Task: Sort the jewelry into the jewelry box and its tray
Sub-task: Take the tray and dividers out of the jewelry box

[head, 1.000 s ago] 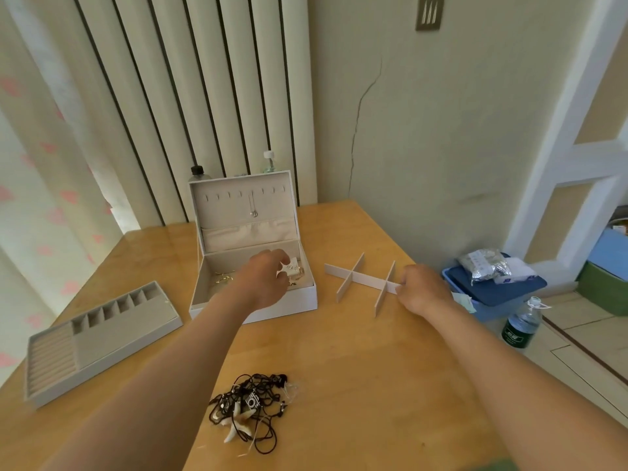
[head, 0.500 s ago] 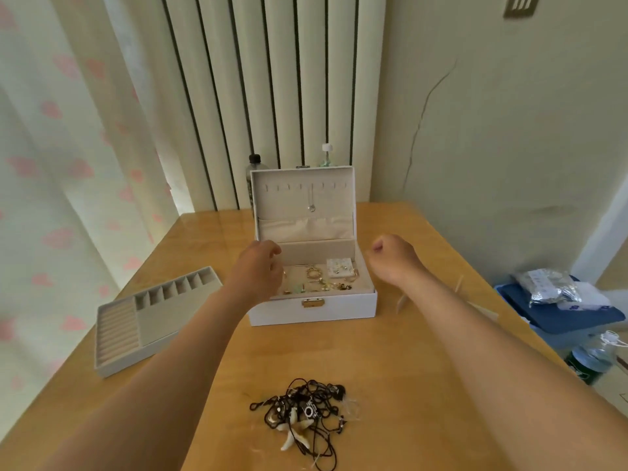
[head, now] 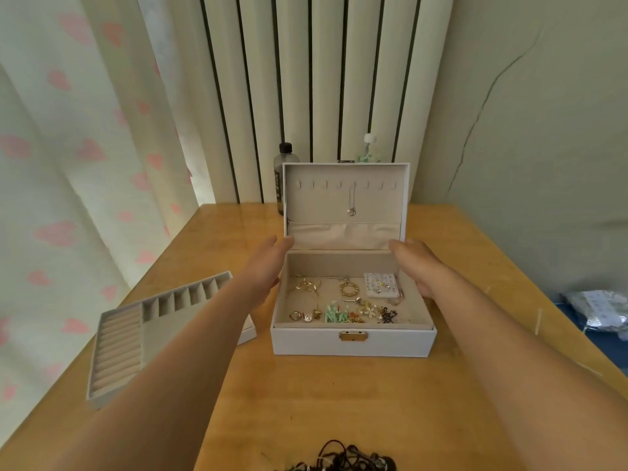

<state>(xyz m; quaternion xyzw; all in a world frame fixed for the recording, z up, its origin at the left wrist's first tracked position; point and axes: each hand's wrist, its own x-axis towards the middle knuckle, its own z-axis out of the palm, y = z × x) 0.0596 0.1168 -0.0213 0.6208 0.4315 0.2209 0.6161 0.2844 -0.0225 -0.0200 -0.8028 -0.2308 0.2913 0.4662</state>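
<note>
Since the jewelry lies jumbled in the open jewelry box mid-desk, your left hand at its 9 o'clock and right hand at 3 o'clock flank it. Each grip is spread and empty, probably to steady or shift it. The tray waits at 8 o'clock.
</note>
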